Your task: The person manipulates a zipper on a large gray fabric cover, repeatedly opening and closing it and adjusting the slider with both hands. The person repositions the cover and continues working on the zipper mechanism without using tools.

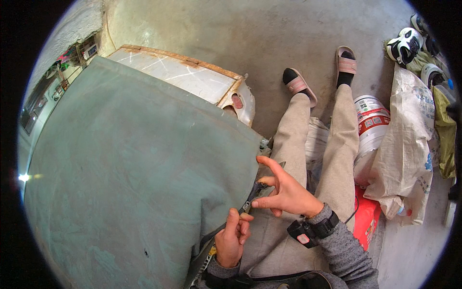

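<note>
A black zipper strip (252, 192) with a small metal slider (246, 206) runs along the right edge of a grey-green cloth covering (134, 144). Thumb and fingers of my left hand (231, 241) are closed on the strip just below the slider. Above the slider, my right hand (291, 192) has its thumb and curled fingers at the strip, while its index finger stretches up to the cloth's edge. Part of the strip is hidden behind my fingers. On my right wrist sits a black strap with a small device (305, 236).
A rusty-edged pale panel (173, 72) shows beyond the cloth. My legs extend forward across the concrete floor (250, 24). On the right are a white-and-red bucket (373, 120), a white woven sack (404, 149), a red bag (366, 216) and shoes (406, 45).
</note>
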Action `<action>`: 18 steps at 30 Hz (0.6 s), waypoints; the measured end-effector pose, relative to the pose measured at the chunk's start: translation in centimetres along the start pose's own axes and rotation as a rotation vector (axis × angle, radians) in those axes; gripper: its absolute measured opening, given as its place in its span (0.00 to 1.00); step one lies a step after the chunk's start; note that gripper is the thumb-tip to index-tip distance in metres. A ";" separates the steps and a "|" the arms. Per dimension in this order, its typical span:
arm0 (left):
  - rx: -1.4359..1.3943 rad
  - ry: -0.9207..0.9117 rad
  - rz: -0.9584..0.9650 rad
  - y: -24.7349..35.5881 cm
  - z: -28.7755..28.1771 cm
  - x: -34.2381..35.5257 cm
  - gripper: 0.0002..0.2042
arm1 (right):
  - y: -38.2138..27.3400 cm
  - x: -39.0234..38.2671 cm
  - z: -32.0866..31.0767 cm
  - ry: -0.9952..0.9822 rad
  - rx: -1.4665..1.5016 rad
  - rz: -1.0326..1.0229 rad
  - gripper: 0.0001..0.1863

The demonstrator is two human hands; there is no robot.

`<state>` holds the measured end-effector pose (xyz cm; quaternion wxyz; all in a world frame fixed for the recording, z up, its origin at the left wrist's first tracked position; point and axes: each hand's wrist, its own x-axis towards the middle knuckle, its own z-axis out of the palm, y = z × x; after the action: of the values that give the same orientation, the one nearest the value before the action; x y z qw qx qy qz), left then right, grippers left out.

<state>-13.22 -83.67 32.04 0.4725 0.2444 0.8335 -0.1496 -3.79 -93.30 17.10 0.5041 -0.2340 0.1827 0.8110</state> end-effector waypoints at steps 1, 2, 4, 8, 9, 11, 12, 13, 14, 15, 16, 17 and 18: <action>0.028 0.010 -0.006 0.0 -0.1 0.1 0.26 | 0.0 0.0 0.2 -0.003 0.045 0.014 0.56; 0.043 0.017 -0.009 0.0 -0.2 0.2 0.26 | 0.1 0.0 0.5 0.007 0.090 0.012 0.57; 0.043 0.017 -0.011 -0.1 -0.1 0.3 0.25 | 0.5 -0.2 1.3 0.031 0.163 0.025 0.59; 0.011 0.002 0.000 0.0 -0.1 0.4 0.25 | 1.0 -0.2 2.4 0.081 0.284 -0.036 0.60; -0.001 0.008 -0.010 0.0 0.0 0.3 0.26 | 1.1 -0.1 2.5 0.086 0.288 -0.036 0.60; -0.012 0.037 0.007 -0.1 0.3 0.2 0.25 | 1.1 -0.2 2.8 0.100 0.297 -0.037 0.59; -0.023 0.056 0.012 -0.1 0.5 0.2 0.25 | 1.2 -0.3 2.8 0.108 0.301 -0.039 0.58; -0.051 0.073 0.009 -0.1 0.5 0.2 0.25 | 1.2 -0.4 2.9 0.109 0.316 -0.040 0.58; -0.078 0.091 0.006 -0.1 0.6 0.1 0.24 | 1.3 -0.6 2.8 0.118 0.307 -0.047 0.57; -0.119 0.107 0.009 -0.2 0.6 0.1 0.24 | 1.3 -0.8 2.6 0.119 0.310 -0.053 0.56; -0.119 0.109 0.014 -0.2 0.6 0.1 0.24 | 1.3 -0.9 2.4 0.129 0.300 -0.044 0.55; -0.131 0.110 0.023 -0.2 0.6 0.2 0.24 | 1.3 -1.0 2.1 0.111 0.300 -0.057 0.55; -0.143 0.112 0.031 -0.2 0.6 0.2 0.24 | 1.3 -0.9 1.9 0.104 0.290 -0.053 0.54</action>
<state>-12.97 -84.06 31.55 0.4439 0.2310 0.8631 -0.0683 -4.99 -93.52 19.25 0.5439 -0.2049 0.3175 0.7492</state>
